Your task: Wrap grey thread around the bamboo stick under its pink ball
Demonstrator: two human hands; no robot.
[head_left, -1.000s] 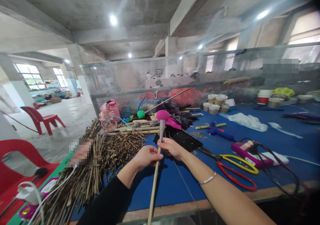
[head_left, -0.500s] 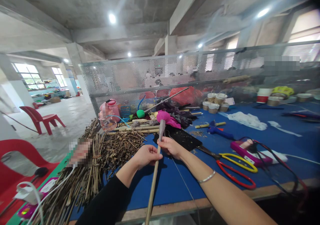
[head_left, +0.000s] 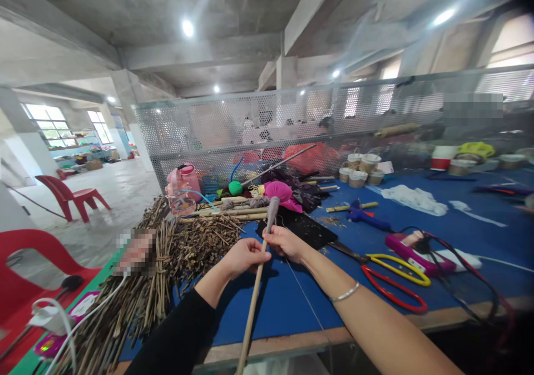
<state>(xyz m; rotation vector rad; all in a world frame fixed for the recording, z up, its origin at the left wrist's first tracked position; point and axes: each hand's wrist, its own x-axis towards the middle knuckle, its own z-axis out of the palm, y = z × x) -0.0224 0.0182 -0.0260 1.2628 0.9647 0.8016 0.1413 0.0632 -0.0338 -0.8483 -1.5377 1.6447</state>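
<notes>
Room to pass on the bare blue tabletop (head_left: 283,308) between the stick (head_left: 254,302) and the right forearm (head_left: 375,319) — a thin thread (head_left: 306,297) slants across it! Piled twigs (head_left: 204,250) crowd the left, scissors (head_left: 364,260) bar the right — magenta bundle (head_left: 278,191) blocks straight ahead.

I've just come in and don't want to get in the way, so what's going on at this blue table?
A person has both bare hands on one pale stick. The right hand pinches it just below its grey covered end, and the left hand grips it slightly lower. A thin thread trails below the right hand. On the blue table, scissors lie to the right and dry twigs are heaped to the left.
</notes>
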